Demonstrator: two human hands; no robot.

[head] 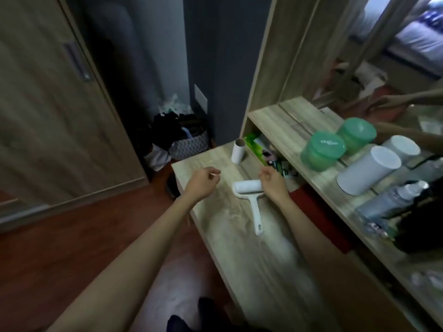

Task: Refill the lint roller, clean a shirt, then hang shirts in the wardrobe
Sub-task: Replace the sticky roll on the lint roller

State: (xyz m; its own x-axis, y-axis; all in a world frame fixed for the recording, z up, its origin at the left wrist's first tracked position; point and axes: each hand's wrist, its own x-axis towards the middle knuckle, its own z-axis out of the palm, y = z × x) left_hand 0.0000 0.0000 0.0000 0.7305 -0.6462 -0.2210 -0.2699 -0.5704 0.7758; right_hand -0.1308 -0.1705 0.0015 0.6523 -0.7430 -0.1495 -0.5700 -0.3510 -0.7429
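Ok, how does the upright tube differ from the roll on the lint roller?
The empty tube stands upright and loose; the roll lies flat, mounted on the lint roller. The tube looks thinner, its hollow end showing; the roll looks thicker. Both are white cylinders.

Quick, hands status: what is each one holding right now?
Left hand: fingers curled, pinching a small white sliver.
Right hand: fingers curled by the lint roller; whether it holds anything cannot be told.
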